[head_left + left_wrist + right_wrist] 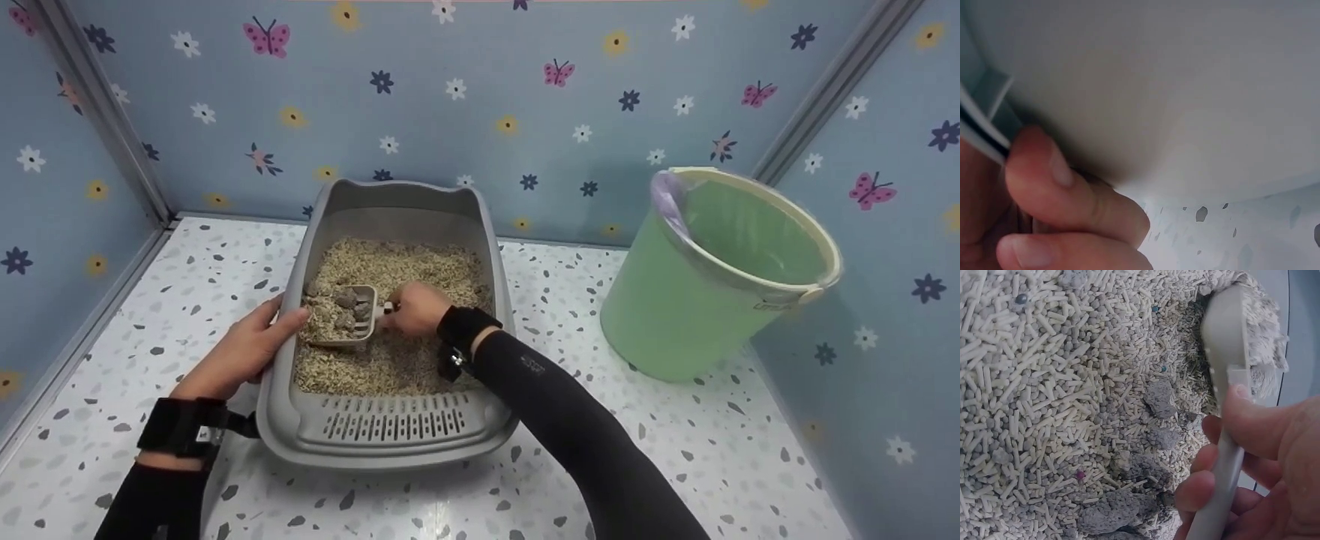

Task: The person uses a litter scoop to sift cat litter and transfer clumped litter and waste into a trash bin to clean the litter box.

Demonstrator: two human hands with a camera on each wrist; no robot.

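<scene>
A grey litter box [390, 454] stands on the floor, filled with pale pellet litter [409, 259]. My left hand [244, 346] grips its left rim, thumb on top; in the left wrist view, the fingers [1078, 211] curl beneath the edge. Inside the box, my right hand [420, 309] holds a light-coloured litter scoop [1227, 329] by its handle, thumb along the top. The slotted head lies in the litter near the left wall, carrying pellets and several grey clumps [346, 298]. More grey clumps [1114, 511] lie in the litter in the right wrist view.
To the right stands a tall green bin [660, 307] with a cream rim and a lilac liner [670, 196] over its edge. Flower-patterned wall panels [465, 105] rise behind and on both sides. The floor [555, 450] is white with grey flecks.
</scene>
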